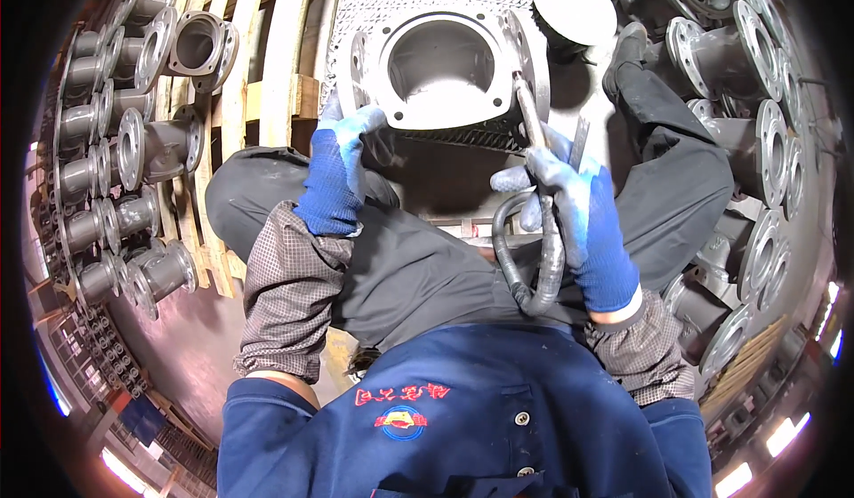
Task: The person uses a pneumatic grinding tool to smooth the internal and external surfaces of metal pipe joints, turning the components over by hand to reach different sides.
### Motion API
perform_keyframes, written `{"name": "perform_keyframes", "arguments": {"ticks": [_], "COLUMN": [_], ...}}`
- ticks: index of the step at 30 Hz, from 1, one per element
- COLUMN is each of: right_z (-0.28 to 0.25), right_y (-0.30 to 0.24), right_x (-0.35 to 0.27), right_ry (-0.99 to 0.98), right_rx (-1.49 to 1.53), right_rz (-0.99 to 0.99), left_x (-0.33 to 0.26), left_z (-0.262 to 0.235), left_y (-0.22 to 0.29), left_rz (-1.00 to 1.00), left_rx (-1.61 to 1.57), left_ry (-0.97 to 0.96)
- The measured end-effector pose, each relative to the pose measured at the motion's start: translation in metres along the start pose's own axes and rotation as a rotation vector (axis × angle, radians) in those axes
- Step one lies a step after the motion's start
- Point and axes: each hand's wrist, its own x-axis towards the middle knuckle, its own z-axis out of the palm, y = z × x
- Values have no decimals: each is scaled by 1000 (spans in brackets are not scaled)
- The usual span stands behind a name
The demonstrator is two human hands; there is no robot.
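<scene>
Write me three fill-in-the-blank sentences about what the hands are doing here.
1. Both hands wear ____ gloves.
2. The right hand grips a slim tool fed by a black ____.
3. The left hand rests on the grey flanged casting, on the person's ____ side of it.

Missing words: blue; hose; left

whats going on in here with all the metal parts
A person in blue gloves sits over a large grey flanged casting. The left hand steadies its left edge, while the right hand grips a slim air-driven hand tool with its tip against the right rim; its hose loops down to the lap. Smaller flanged pipe fittings are stacked by wooden pallets on both sides.
</scene>
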Motion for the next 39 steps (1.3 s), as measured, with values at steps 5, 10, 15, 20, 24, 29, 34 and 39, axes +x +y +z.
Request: {"name": "perform_keyframes", "arguments": {"ticks": [5,10,15,20,24,29,34,39], "right_z": [3,11,7,4,5,6,10,10], "right_y": [-6,-8,-8,-1,-1,-3,1,-5], "right_x": [12,-7,9,7,4,10,-7,9], "right_ry": [-10,18,-33,-47,-75,-37,2,-66], "right_rx": [-14,64,118,240,263,263,228,221], "right_rz": [32,75,85,98,120,117,117,86], "left_x": [1,0,-2,-3,2,6,8,5], "left_z": [2,-2,9,7,14,10,6,10], "left_y": [-3,0,5,-5,10,4,-1,7], "left_rz": [-2,-54,33,331,-18,-53,34,21], "left_rx": [-81,-80,-160,-1,-301,-220,-314,-452], "left_ry": [-18,-25,19,-48,-17,-35,-58,-171]}}
